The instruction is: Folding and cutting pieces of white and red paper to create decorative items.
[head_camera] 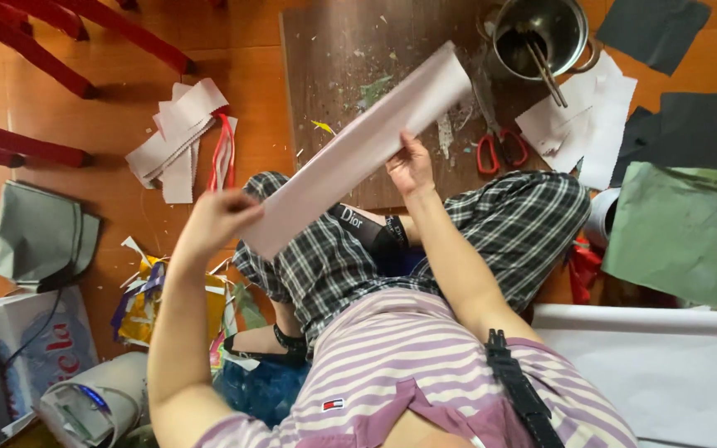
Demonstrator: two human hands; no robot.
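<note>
While the left hand (217, 217) pinches its lower end and the right hand (411, 163) grips its upper edge, the long folded sheet of pale pink paper (358, 149) hangs in the air above the person's plaid-trousered lap. Its long axis slants from lower left to upper right, the far end pointing over the scrap-littered brown wooden board (334, 50) toward the round metal pot (541, 33), with red-handled scissors (499, 149) lying nearby.

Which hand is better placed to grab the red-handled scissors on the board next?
Probably the right hand: it holds the folded paper just beside the scissors, while the left hand holds the paper's far end, away from them.
</note>
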